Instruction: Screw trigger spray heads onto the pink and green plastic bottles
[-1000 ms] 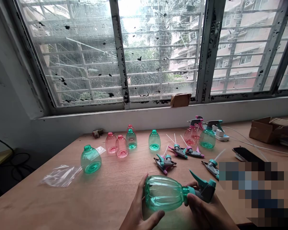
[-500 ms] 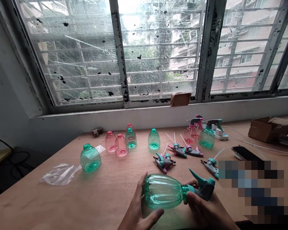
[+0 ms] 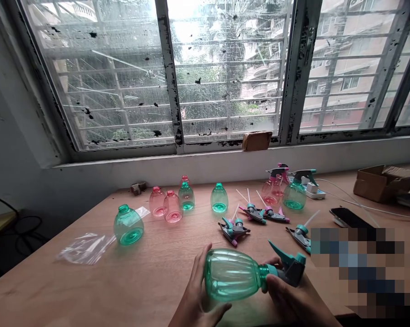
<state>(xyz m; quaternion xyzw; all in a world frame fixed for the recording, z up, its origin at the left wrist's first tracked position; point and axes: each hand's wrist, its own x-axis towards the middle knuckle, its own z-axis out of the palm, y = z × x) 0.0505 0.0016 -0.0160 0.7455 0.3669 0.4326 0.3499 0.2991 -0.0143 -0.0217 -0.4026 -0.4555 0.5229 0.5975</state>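
Note:
A green clear spray bottle [image 3: 232,274] lies sideways in the air above the table front, its neck toward the right. My left hand [image 3: 198,295] cups its base, fingers behind and thumb below. At the neck, my right hand [image 3: 288,295] pinches the teal collar of the grey-and-teal trigger head [image 3: 291,269], which sits on the bottle's mouth. Whether the collar is fully tightened cannot be seen. Just beyond lie loose trigger heads [image 3: 234,230], with more pink-and-grey ones [image 3: 255,213] behind them and a teal one [image 3: 300,235] on the right.
Uncapped green bottles [image 3: 129,225] and red bottles [image 3: 173,206] stand on the left and middle. Bottles with heads fitted [image 3: 295,195] stand at the back right, near a power strip [image 3: 315,193], a phone [image 3: 353,218] and a cardboard box [image 3: 378,184]. A plastic bag [image 3: 87,248] lies left.
The bottle's body has rolled slightly and its base has dipped a little, with my left hand shifting slightly along with it. My right hand stays at the collar.

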